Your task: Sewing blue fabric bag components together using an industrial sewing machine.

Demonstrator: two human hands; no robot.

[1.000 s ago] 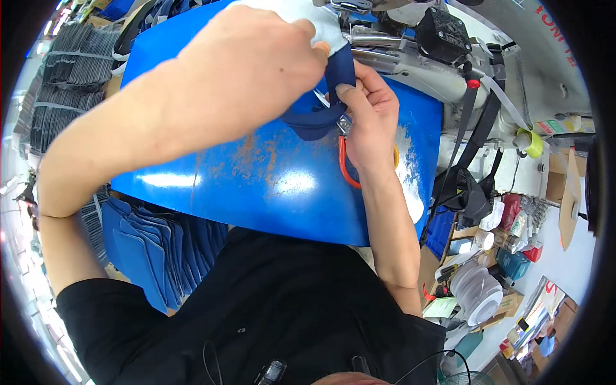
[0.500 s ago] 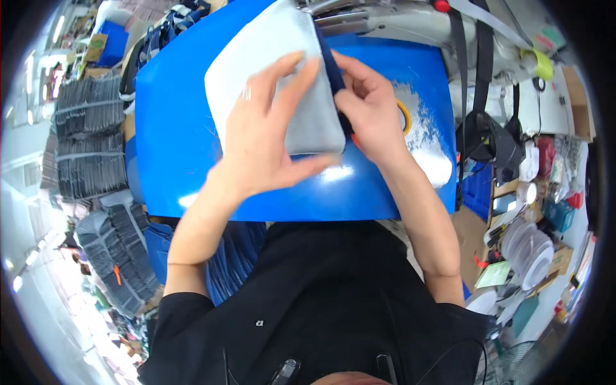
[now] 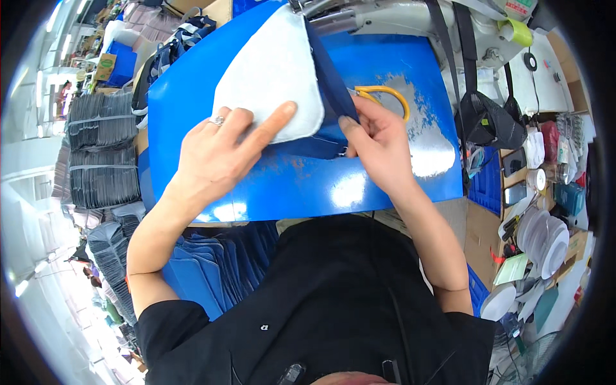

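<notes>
A white padded fabric panel with rounded corners is tilted above the blue tabletop, its far end beside metal machine parts. My left hand grips its near left edge, one digit stretched across the white face and the other fingertips hidden behind it. Dark blue fabric runs along the panel's right edge and below its near edge. My right hand pinches this fabric between thumb and fingers near the right corner. Just beyond that hand lie yellow-handled scissors, their blades mostly hidden.
Metal machine parts reach over the far edge of the blue table. Black straps and a mesh pouch hang at right. Bundled dark stacked pieces stand at left; blue panels lie below the table edge.
My left hand has moved from hovering over the panel to gripping its near left edge. The panel has tilted, showing more dark blue fabric, and my right hand has shifted slightly nearer.
</notes>
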